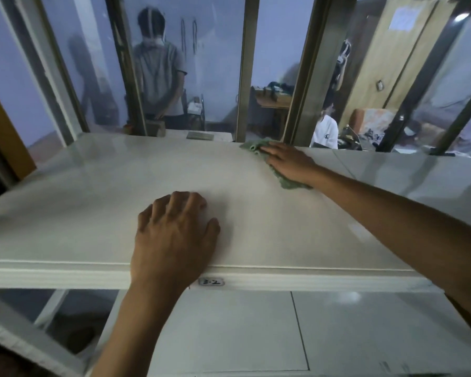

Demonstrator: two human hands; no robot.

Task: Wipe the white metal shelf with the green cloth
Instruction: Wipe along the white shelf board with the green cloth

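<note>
Glass partition behind, white metal shelf (98,213) in front, both hands on its top.

Right hand (287,161) lies flat with fingers spread wide, pressing the green cloth (256,145) against the shelf at about one o'clock, near the far edge. Left hand (174,235) rests palm-down, fingers curled, holding nothing, at six o'clock by the front lip.

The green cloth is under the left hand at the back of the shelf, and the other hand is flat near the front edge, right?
Not quite. The head view shows the cloth under the right hand, at the back of the shelf. The left hand is the one resting flat near the front edge.
</note>
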